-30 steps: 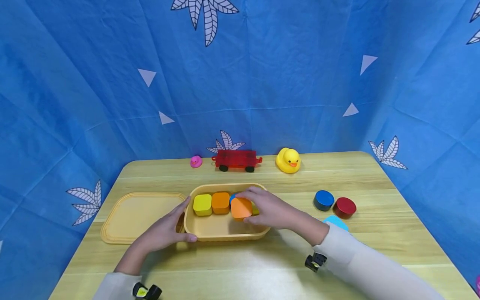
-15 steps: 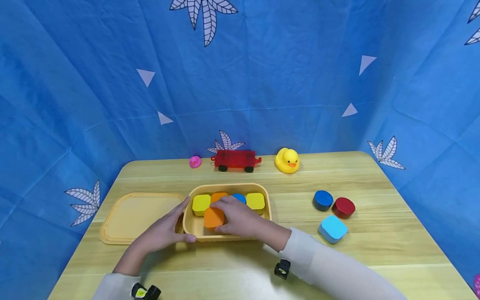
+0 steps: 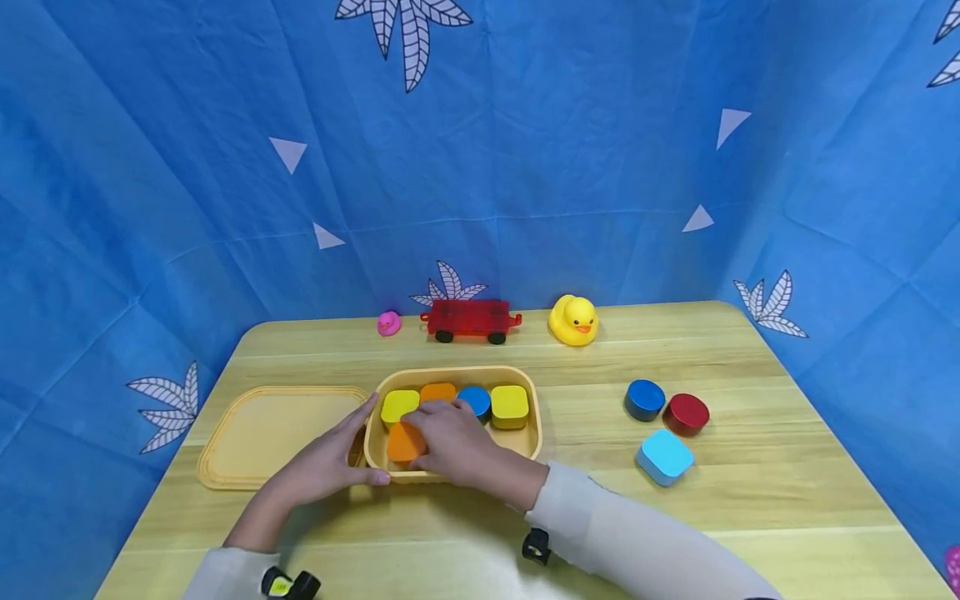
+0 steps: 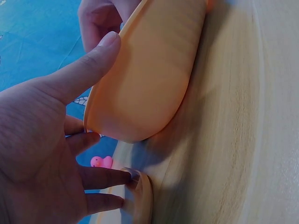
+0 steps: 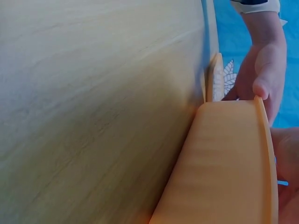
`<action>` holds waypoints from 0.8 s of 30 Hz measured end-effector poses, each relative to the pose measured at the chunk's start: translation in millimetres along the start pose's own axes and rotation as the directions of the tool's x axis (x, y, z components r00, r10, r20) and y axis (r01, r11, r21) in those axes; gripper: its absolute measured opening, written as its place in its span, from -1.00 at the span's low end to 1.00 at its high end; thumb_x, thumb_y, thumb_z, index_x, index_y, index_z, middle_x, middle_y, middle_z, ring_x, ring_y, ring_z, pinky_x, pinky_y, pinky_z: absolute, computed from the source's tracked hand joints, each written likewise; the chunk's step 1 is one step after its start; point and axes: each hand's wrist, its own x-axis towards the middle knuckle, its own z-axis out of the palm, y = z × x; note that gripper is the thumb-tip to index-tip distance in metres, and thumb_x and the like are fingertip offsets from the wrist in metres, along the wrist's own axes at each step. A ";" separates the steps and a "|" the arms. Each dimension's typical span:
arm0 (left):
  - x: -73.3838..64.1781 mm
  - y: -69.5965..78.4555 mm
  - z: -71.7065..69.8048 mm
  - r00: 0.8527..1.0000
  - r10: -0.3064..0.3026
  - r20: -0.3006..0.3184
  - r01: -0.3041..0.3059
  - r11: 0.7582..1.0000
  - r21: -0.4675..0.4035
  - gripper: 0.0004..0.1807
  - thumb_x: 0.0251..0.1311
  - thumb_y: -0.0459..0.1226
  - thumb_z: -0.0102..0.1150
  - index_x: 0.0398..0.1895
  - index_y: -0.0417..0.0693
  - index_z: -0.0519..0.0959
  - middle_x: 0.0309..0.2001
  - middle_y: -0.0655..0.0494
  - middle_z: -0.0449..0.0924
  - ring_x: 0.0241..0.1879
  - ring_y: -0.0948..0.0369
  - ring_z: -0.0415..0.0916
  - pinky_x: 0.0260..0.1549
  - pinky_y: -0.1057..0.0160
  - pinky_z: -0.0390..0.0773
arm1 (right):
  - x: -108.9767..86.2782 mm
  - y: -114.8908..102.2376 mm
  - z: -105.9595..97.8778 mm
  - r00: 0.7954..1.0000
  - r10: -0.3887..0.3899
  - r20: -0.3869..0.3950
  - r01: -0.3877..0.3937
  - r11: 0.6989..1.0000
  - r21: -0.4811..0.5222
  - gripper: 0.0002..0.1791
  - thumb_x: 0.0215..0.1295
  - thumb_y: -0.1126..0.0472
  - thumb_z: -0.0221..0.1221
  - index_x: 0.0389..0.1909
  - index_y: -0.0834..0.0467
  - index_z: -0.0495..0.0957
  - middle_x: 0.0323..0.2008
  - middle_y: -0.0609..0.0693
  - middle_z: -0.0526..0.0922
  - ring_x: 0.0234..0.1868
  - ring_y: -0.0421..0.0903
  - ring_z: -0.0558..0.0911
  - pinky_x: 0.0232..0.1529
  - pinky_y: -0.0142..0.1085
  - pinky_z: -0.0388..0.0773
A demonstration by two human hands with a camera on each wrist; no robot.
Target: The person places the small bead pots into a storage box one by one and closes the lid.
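Note:
A tan plastic box (image 3: pixel 527 446) sits on the table. My left hand (image 3: pixel 322 462) grips its left end, thumb at the front rim and fingers spread along the end wall. In the left wrist view, the thumb presses on the box (image 4: pixel 145 79) near its rim. Inside the box my right hand (image 3: pixel 457 442) pinches an orange block (image 3: pixel 406 442) at the front left. Behind it stand a yellow block (image 3: pixel 401 405), another orange block (image 3: pixel 437 392), a blue round block (image 3: pixel 476 402) and a second yellow block (image 3: pixel 510 406). Right fingertips are hidden in the right wrist view.
A tan lid (image 3: pixel 277 433) lies left of the box, under the left fingers. Along the back stand a pink duck (image 3: pixel 388 323), a red wagon (image 3: pixel 470 318) and a yellow duck (image 3: pixel 573 321). Blue (image 3: pixel 644 400), red (image 3: pixel 686 414) and light-blue (image 3: pixel 665 457) blocks lie at right.
My right hand has carried the orange block leftward and lower, from over the back right of the box to its front left. My left hand stays at the box's end.

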 end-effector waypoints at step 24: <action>2.4 -0.8 -0.2 1.000 0.002 0.012 -0.001 0.999 -0.032 0.30 0.11 0.15 0.48 0.71 0.01 -0.19 0.67 -0.13 -0.15 0.58 -0.20 0.00 0.46 -0.32 0.12 | 15.2 1.3 6.5 0.990 -0.139 0.024 0.141 0.987 -0.080 -0.38 0.16 -0.17 0.47 0.20 -0.01 0.62 -0.04 -0.12 0.57 -0.04 -0.17 0.52 0.26 -0.07 0.53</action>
